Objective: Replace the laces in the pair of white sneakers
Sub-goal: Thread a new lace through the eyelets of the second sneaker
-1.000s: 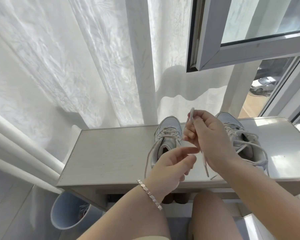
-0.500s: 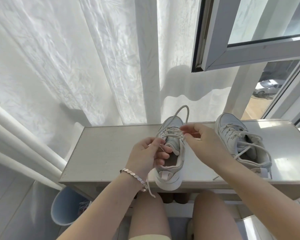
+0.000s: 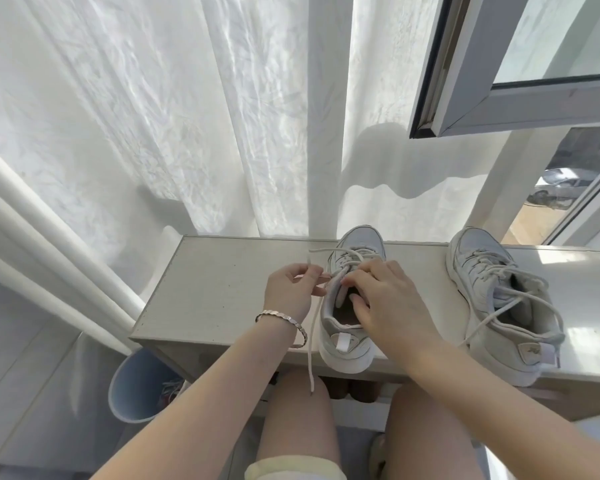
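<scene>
Left hand (image 3: 293, 289) pinches loose lace (image 3: 310, 344), right hand (image 3: 392, 303) grips near sneaker (image 3: 343, 351) by the tongue, heel overhanging bench (image 3: 215, 289) edge; hard tug could drag it off or pull the lace out of an eyelet.

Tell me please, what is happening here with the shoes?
A person is sitting at a low bench and working on the laces of one white sneaker. The left hand pinches the lace, whose loose end hangs over the bench edge. The right hand holds the sneaker at its opening, thumb inside. The second sneaker stands to the right, loosely laced, with no hand on it.
</scene>
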`<state>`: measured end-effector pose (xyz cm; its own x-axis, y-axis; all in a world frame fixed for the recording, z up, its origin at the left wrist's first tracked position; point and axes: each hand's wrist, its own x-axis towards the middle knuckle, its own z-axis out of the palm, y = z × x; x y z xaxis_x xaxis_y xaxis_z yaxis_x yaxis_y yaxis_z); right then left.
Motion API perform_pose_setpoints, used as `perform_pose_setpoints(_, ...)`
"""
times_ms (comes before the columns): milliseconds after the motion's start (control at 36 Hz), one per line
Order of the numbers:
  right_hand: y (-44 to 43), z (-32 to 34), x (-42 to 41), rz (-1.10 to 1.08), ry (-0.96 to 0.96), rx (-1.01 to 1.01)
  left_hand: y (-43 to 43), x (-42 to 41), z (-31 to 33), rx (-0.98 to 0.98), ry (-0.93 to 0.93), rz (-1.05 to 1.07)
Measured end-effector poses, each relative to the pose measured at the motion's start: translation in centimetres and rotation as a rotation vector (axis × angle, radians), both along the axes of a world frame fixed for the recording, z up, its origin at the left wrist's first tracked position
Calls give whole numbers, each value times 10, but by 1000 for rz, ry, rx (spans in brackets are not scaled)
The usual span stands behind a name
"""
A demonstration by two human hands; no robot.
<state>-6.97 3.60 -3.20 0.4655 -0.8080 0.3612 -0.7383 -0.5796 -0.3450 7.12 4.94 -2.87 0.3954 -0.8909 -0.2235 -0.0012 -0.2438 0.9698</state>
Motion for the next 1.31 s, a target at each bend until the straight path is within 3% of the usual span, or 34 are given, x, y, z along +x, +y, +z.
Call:
perform_pose_setpoints(167,-3,0,-18,23,-8,56,1,-3,-4,-19,401,12)
perform_pose_setpoints(306,-2,4,-24,-10,45,36,12,-17,-8,-48,506,53)
perform_pose_setpoints(472,-1,10,-21,-57,61,185,25,-28,-13,-68,201,104)
perform_pose_setpoints(639,-1,6,-10,-164,47,189,27,-33,-10,-164,234,146)
perform_pose_setpoints(833,-4,2,-14,-140,-82,214,24,-33,-14,-198,352,152)
perform_pose_setpoints(1195,-2,-1,-15,-127,-101,194,14,-32,-18,-230,303,155)
perform_pose_setpoints(1306,-2,-1,-16,-121,-110,202,12,-30,-21,-233,209,124)
